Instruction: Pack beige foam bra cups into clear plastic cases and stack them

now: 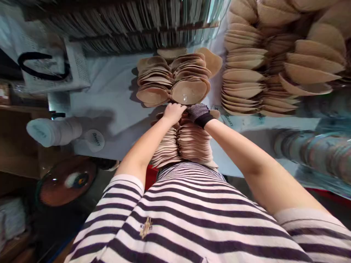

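Note:
A double stack of beige foam cups leans against my striped shirt, reaching from my chest to the table. My bare left hand grips the top of the left column. My right hand, in a dark mesh glove, grips the top of the right column beside it. Just beyond both hands a second double pile of the same cups lies on the white table, its top cups facing me.
More stacks of cups and larger loose cups fill the right side. A white perforated basket with a black handle sits at left. White rolls lie near the table's left edge. Plastic-wrapped bundles are at right.

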Tool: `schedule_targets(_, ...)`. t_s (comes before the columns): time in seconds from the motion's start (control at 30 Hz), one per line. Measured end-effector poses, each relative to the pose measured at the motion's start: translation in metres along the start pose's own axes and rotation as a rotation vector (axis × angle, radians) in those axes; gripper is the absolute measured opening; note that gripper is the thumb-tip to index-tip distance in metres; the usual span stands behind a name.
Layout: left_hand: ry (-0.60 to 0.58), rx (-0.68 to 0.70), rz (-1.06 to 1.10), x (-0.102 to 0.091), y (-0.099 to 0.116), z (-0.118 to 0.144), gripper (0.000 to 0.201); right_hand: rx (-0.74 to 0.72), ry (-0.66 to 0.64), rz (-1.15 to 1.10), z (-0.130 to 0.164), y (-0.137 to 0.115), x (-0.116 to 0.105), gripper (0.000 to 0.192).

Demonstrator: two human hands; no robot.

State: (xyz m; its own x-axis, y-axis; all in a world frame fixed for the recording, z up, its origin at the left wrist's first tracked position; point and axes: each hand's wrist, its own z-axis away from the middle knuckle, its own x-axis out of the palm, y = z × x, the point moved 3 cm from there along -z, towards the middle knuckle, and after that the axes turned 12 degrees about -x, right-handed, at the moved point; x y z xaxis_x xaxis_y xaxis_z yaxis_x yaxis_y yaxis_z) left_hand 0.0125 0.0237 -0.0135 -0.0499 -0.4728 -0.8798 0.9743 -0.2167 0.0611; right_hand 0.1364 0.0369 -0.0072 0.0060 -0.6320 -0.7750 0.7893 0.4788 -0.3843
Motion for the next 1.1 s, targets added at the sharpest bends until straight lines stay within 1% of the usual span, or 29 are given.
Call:
schedule_targets(0.07, -0.007, -0.009, 0.041, 0.0, -0.006, 0.003, 0.043, 0.015, 0.023, -0.03, -0.003, 0.003, 0.006, 0.04)
schedule_targets(0.13, -0.028, -0.011, 0.078, 0.001, -0.01, 0.004, 0.045, 0.025, 0.03, -0.044, -0.005, 0.005, 0.011, 0.04)
schedule_targets(0.3, -0.118, 0.008, 0.163, 0.006, -0.015, -0.002, 0.027, 0.027, -0.016, -0.025, -0.006, 0.002, 0.012, 0.039)
schedule_targets(0.4, -0.224, -0.013, 0.282, 0.01, -0.019, -0.008, 0.024, 0.025, -0.047, -0.041, -0.003, 0.0, 0.01, 0.038)
schedule_targets(0.47, -0.286, -0.041, 0.364, 0.014, -0.022, -0.01, 0.023, 0.015, -0.044, -0.081, -0.002, 0.0, 0.01, 0.036)
schedule_targets(0.5, -0.295, -0.057, 0.392, 0.016, -0.023, -0.011, 0.023, 0.01, -0.039, -0.107, -0.002, 0.0, 0.011, 0.035)
schedule_targets(0.6, -0.271, -0.09, 0.434, 0.02, -0.027, -0.011, 0.021, 0.016, -0.045, -0.185, -0.003, 0.004, 0.016, 0.031)
schedule_targets(0.7, -0.27, -0.103, 0.459, 0.024, -0.028, -0.01, 0.02, 0.044, -0.054, -0.217, -0.005, 0.006, 0.023, 0.028)
schedule_targets(0.9, -0.307, -0.101, 0.411, 0.022, -0.024, -0.006, 0.02, 0.072, 0.042, -0.187, 0.0, -0.002, 0.029, 0.031)
schedule_targets(1.0, -0.333, -0.097, 0.376, 0.02, -0.023, -0.005, 0.018, 0.096, 0.065, -0.173, 0.003, -0.007, 0.029, 0.03)
schedule_targets(1.1, -0.356, -0.079, 0.395, 0.02, -0.024, -0.005, 0.021, 0.107, 0.088, -0.163, 0.005, -0.011, 0.026, 0.029)
